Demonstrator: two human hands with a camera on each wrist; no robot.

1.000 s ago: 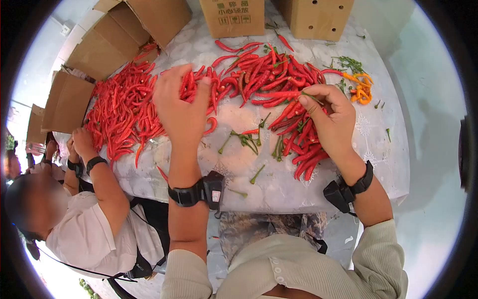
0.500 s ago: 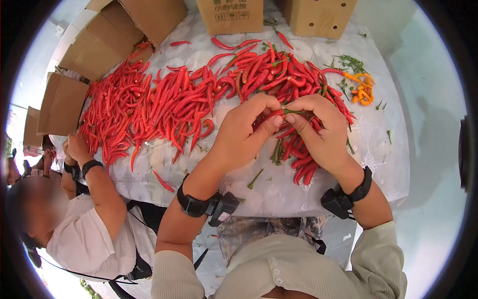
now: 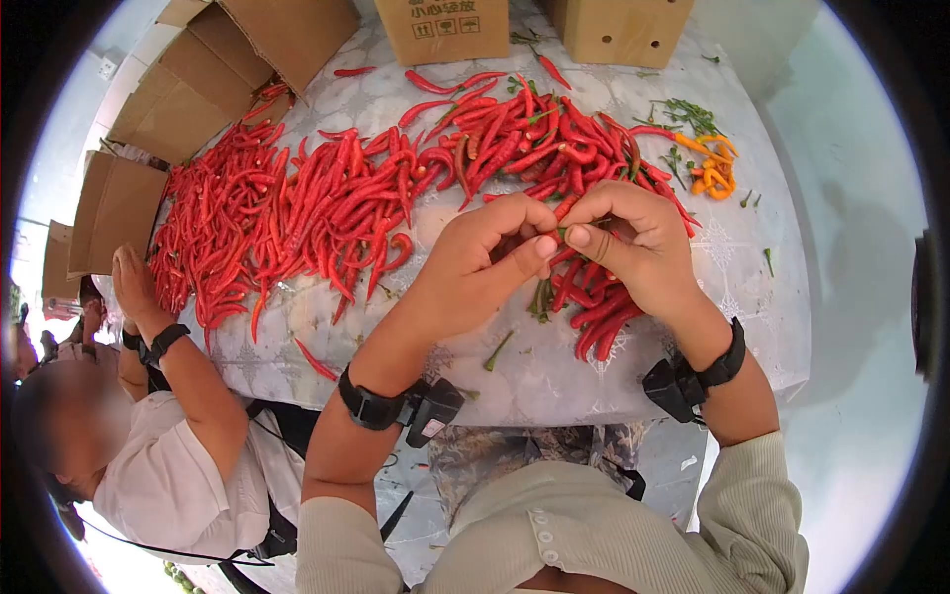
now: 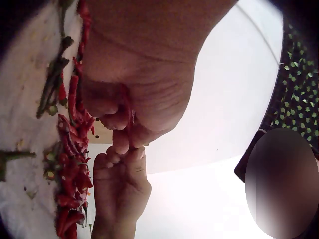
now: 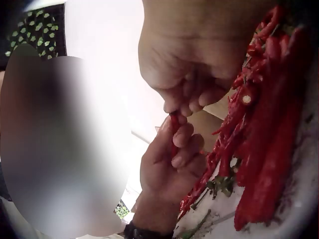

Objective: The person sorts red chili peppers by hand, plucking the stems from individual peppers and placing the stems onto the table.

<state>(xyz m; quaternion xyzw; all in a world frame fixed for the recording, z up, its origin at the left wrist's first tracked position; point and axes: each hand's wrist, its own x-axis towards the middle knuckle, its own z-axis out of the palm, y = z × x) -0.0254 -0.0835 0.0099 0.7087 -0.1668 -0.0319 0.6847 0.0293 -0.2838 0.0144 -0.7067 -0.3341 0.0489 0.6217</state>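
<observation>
Over the table's front part, both hands meet at one red chili pepper (image 5: pixel 174 134). My left hand (image 3: pixel 475 262) holds the pepper's body in curled fingers, which hide most of it in the head view. At its top end, the thumb and fingertips of my right hand (image 3: pixel 643 243) pinch the green stem (image 3: pixel 562 234). Beneath the hands lies a bunch of red chili peppers (image 3: pixel 602 312). A larger heap of red chili peppers (image 3: pixel 267 213) spreads out on the left, joined at the back to more peppers (image 3: pixel 544 144).
Loose green stems (image 3: pixel 498 351) lie on the patterned tablecloth (image 3: pixel 737 307). Yellow-orange peppers (image 3: pixel 714 168) sit at the right beside green sprigs (image 3: pixel 693 114). Cardboard boxes (image 3: pixel 440 35) stand along the back and left. Another person (image 3: pixel 193 475) sits at the left, a hand near the heap.
My left hand has come from over the left heap to meet my right hand and taken the pepper's body. The right hand stays at the stem. The neighbour's hand has shifted.
</observation>
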